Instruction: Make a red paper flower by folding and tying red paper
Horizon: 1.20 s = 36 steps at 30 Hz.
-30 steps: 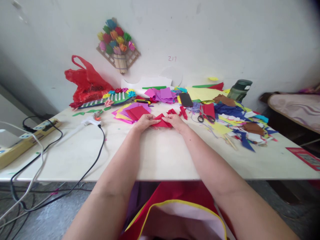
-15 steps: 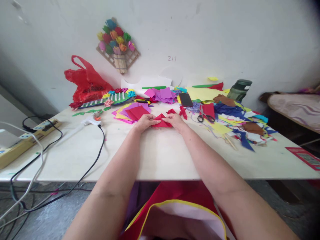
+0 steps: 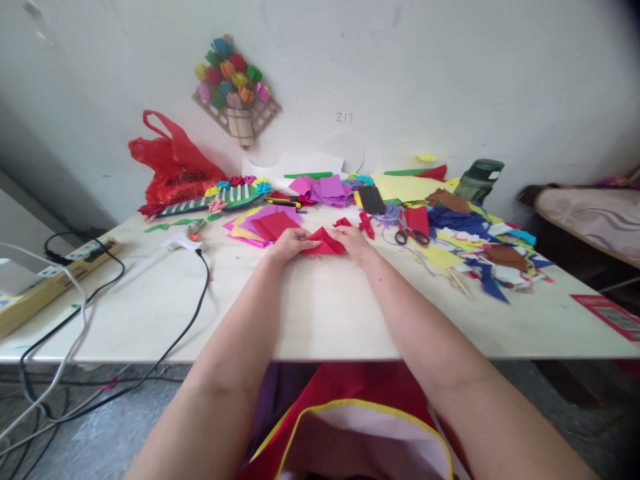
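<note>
Between my two hands is a folded piece of red paper or cloth (image 3: 325, 243), creased near its middle. My left hand (image 3: 293, 244) pinches its left end between thumb and fingers. At the other end, my right hand (image 3: 351, 241) grips the upper right part. Just past my right fingers lie small red folded pieces (image 3: 367, 225). A fanned stack of red, yellow and purple sheets (image 3: 265, 225) rests left of my left hand. Black-handled scissors (image 3: 411, 233) lie to the right of my right hand.
A glue gun (image 3: 184, 241) with a black cord lies left, near a power strip (image 3: 60, 283). Behind are a red plastic bag (image 3: 175, 167), a phone (image 3: 371, 199) and a green bottle (image 3: 480, 180). Coloured scraps (image 3: 480, 233) heap at the right.
My right thumb has shifted slightly up and right along the red piece, and the fold in its middle shows more. My left hand keeps its place.
</note>
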{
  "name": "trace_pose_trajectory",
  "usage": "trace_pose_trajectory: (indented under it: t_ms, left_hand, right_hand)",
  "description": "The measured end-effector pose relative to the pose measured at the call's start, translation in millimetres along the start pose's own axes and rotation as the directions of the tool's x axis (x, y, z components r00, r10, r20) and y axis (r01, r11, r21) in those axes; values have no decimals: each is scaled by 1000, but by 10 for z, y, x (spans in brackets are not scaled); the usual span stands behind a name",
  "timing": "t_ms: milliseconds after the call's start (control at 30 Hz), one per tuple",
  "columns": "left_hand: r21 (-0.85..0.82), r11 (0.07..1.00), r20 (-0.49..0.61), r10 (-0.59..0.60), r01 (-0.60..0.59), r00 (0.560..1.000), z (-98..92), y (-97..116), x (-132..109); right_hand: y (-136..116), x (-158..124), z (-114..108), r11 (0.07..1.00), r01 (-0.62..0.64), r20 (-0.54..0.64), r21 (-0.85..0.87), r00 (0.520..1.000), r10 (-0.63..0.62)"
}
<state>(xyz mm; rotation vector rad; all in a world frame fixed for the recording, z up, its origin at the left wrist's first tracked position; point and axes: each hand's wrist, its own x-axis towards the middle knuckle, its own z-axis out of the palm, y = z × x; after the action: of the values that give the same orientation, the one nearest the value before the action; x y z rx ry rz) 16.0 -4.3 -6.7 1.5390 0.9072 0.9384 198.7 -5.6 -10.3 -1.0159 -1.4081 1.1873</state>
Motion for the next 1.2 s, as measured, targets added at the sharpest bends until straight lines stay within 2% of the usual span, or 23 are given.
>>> trace_pose_trajectory:
  t_ms: [133,200,433,600,900,1200]
  left_hand:
    - [-11,1000,-26,-17,17,999,1,29,-12]
    - [-17,1000,-36,-25,24,999,2,35,-12]
    - [-64,997,-9,-33,32,999,4,30,-3]
    - [-142,989,25,-33,37,999,-17,-5,11]
    - [-275,961,-17,-27,21,999,-10,-6,0]
    - [-305,952,-34,-19,8,999,-4,12,-11]
  right_hand:
    - [-55,-44,-8,993,-99,113,-57,988,105]
    - [-67,-51,5,990,-120,117,-79,985,129]
    - [-53,-31,37,993,-98,54,-65,993,101]
    - [-53,-32,35,996,-68,59,-59,996,71]
    - [-28,-7,60,999,-33,11,-4,999,33]
    - [-59,-49,34,999,47,98,26,994,-49]
